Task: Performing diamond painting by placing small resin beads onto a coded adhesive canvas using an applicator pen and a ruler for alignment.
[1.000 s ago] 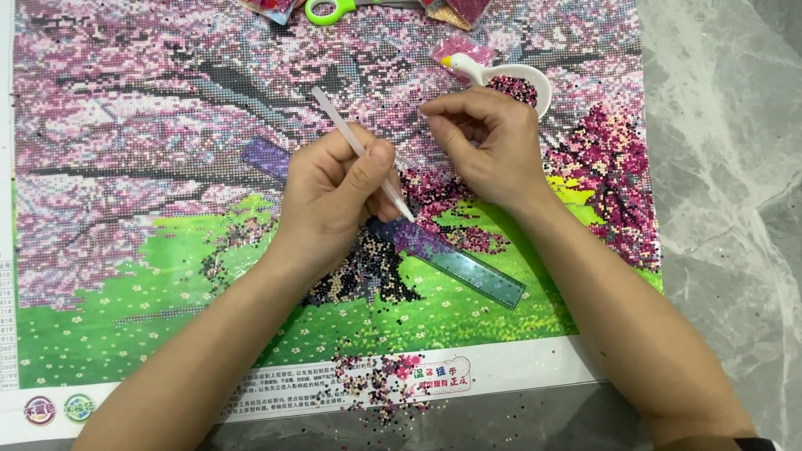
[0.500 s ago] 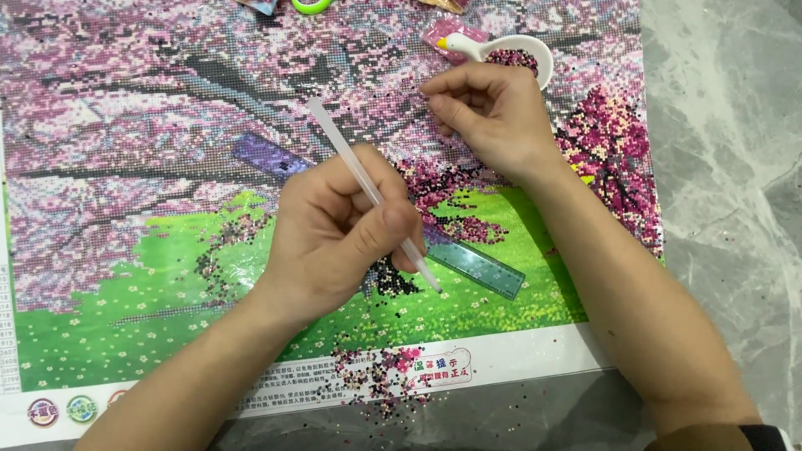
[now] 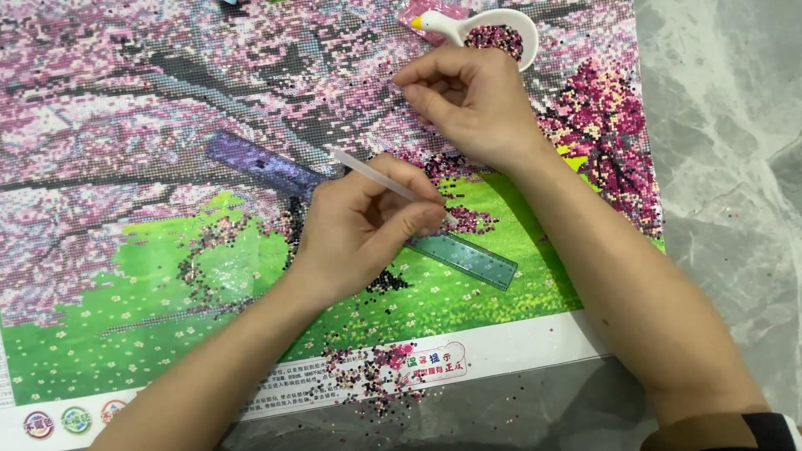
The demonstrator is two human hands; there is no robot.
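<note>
A diamond-painting canvas (image 3: 125, 334) of pink blossom trees over green grass fills the view. My left hand (image 3: 359, 230) grips a thin white applicator pen (image 3: 372, 175), its tip down on the canvas near dark pink beads. My right hand (image 3: 472, 104) rests on the canvas further up, fingers curled together with the fingertips pinched; I cannot tell if it holds a bead. A clear ruler (image 3: 468, 257) lies slanted under my left hand. A white swan-shaped tray (image 3: 526, 38) with dark pink beads sits just above my right hand.
Loose pink and black beads (image 3: 368, 380) lie scattered on the canvas's white lower border. A grey marbled tabletop (image 3: 727, 167) runs along the right side. A black wristband (image 3: 773, 430) shows on my right forearm.
My left hand has tilted the pen lower and shifted down-right toward the ruler. The view has moved in closer; the green scissors at the top edge have left the frame.
</note>
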